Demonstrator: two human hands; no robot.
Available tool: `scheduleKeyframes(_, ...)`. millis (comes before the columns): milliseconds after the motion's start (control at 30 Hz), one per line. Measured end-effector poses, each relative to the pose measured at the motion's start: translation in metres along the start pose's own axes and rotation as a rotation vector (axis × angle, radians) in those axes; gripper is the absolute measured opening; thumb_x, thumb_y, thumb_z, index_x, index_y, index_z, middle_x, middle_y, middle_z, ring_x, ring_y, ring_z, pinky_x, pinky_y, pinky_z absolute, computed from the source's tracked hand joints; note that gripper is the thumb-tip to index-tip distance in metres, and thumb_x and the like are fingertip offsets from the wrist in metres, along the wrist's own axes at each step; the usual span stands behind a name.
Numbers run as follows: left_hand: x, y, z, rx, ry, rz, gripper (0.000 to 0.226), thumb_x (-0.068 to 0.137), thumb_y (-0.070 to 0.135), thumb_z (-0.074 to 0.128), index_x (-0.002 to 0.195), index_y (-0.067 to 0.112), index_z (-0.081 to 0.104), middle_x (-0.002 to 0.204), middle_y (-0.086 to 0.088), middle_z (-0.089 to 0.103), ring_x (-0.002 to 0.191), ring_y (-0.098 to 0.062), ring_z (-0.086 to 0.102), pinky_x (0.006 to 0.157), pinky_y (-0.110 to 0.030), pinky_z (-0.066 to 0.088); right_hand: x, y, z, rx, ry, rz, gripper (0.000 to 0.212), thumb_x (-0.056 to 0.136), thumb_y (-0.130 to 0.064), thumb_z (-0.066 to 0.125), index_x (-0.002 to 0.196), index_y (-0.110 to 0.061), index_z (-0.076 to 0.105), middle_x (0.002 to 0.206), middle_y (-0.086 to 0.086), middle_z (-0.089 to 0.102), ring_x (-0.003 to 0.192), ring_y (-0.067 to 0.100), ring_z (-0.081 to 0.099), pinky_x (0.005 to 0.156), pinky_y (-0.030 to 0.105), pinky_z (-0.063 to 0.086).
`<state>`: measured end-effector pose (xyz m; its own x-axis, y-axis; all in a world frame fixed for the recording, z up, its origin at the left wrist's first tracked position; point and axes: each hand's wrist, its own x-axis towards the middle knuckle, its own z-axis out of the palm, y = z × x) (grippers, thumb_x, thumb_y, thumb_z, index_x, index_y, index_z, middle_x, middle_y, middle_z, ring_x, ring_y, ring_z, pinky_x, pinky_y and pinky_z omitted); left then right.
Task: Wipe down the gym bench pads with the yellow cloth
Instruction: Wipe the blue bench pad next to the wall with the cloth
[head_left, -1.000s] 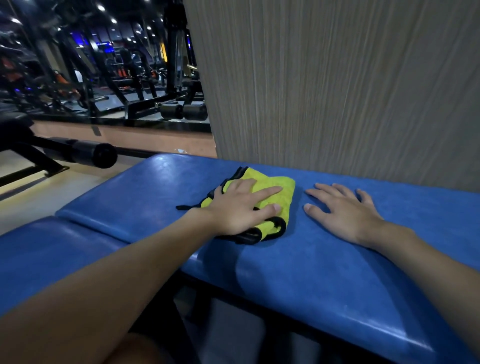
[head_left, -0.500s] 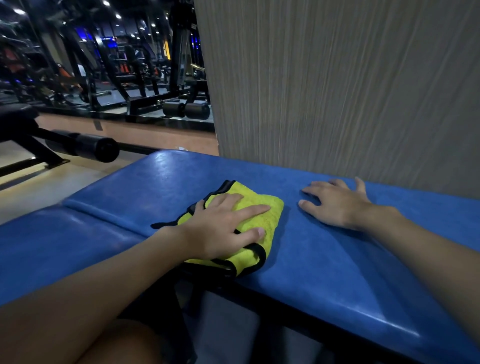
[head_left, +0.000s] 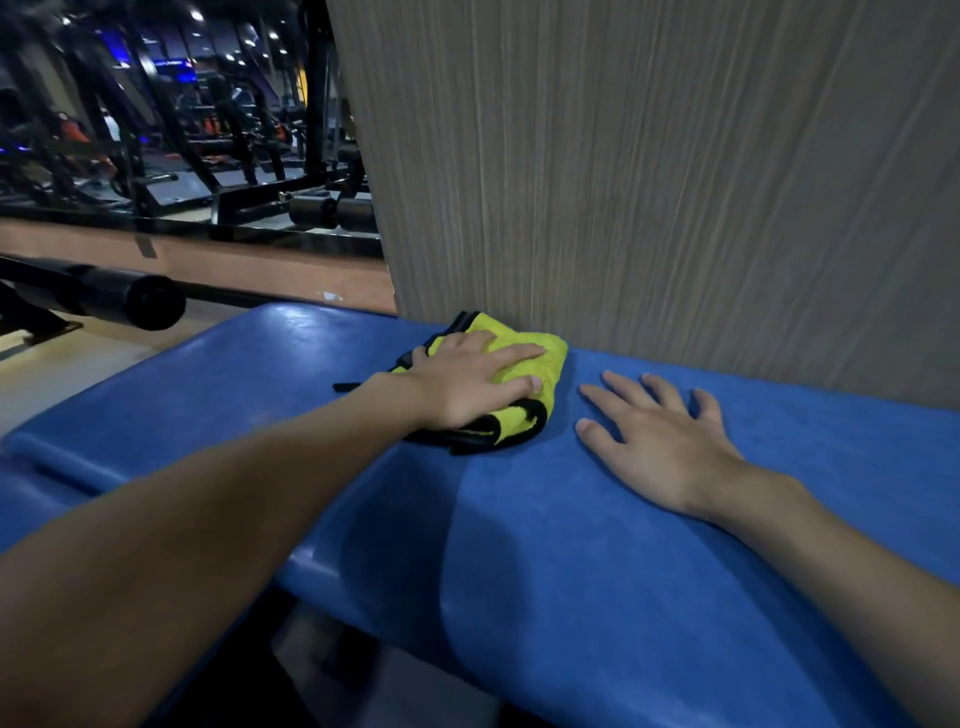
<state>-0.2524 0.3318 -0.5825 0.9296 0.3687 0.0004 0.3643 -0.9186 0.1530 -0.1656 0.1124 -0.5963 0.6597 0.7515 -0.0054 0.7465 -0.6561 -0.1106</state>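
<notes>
A folded yellow cloth (head_left: 540, 358) with black trim lies on the blue bench pad (head_left: 597, 545), up at the pad's far edge against the wood-grain wall. My left hand (head_left: 467, 387) presses flat on the cloth with fingers stretched out, covering most of it. My right hand (head_left: 660, 436) rests flat on the bare pad just right of the cloth, fingers spread, not touching it. A second blue pad (head_left: 31, 499) adjoins at the lower left.
A wood-grain wall panel (head_left: 675, 182) rises directly behind the bench. A black foam roller bar (head_left: 135, 301) sticks out at the left above the tan floor. Dark gym machines (head_left: 208, 156) fill the far left background.
My left hand has pushed the cloth from the pad's near edge back to the far edge by the wall. My right hand has stayed flat on the pad beside it.
</notes>
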Motion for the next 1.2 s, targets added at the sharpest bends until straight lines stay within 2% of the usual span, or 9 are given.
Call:
scheduleKeyframes(200,0.035,0.009,-0.004,-0.011,0.036,-0.044,0.055,0.09,0.077,0.027,0.143,0.065,0.022,0.159,-0.001,0.023,0.145,-0.031,0.019,0.11,-0.069,0.016,-0.003,0.001,0.0,0.015,0.007,0.009,0.06,0.097,-0.063,0.013,0.154,-0.044,0.015,0.165,-0.016,0.004,0.152,0.016,-0.003,0.119,0.055,-0.003)
scheduleKeyframes(433,-0.001,0.006,-0.003,0.006,0.0,-0.02,0.054,0.093,0.076,0.022,0.146,0.066,0.015,0.164,-0.002,0.015,0.151,-0.028,0.009,0.115,-0.067,0.01,-0.006,0.003,-0.001,0.058,0.008,0.009,0.061,0.096,-0.065,0.013,0.154,-0.046,0.016,0.165,-0.017,0.006,0.152,0.014,-0.002,0.12,0.052,-0.004)
scheduleKeyframes(733,-0.085,-0.007,-0.003,-0.004,-0.042,0.05,0.052,0.095,0.073,0.022,0.146,0.065,0.013,0.165,0.001,0.013,0.152,-0.019,0.001,0.116,-0.065,0.01,-0.006,0.0,-0.004,0.067,-0.004,0.047,0.059,0.097,-0.065,0.018,0.153,-0.047,0.019,0.164,-0.018,0.008,0.152,0.013,0.001,0.121,0.051,-0.003)
scheduleKeyframes(933,-0.126,-0.018,-0.001,-0.006,-0.029,0.065,0.072,0.073,0.086,0.007,0.143,0.069,0.009,0.162,0.003,0.017,0.151,-0.017,0.004,0.116,-0.064,0.012,-0.002,0.001,-0.002,0.071,-0.003,0.052,0.06,0.095,-0.067,0.021,0.152,-0.048,0.021,0.164,-0.019,0.011,0.152,0.014,0.004,0.12,0.05,-0.001)
scheduleKeyframes(1200,-0.157,-0.021,-0.002,0.021,-0.047,0.03,0.074,0.07,0.085,0.005,0.143,0.07,0.006,0.161,0.004,0.017,0.15,-0.015,0.004,0.117,-0.061,0.013,-0.003,0.002,-0.003,0.076,-0.004,0.049,0.06,0.095,-0.068,0.02,0.152,-0.048,0.022,0.164,-0.018,0.012,0.152,0.014,0.005,0.12,0.05,-0.001)
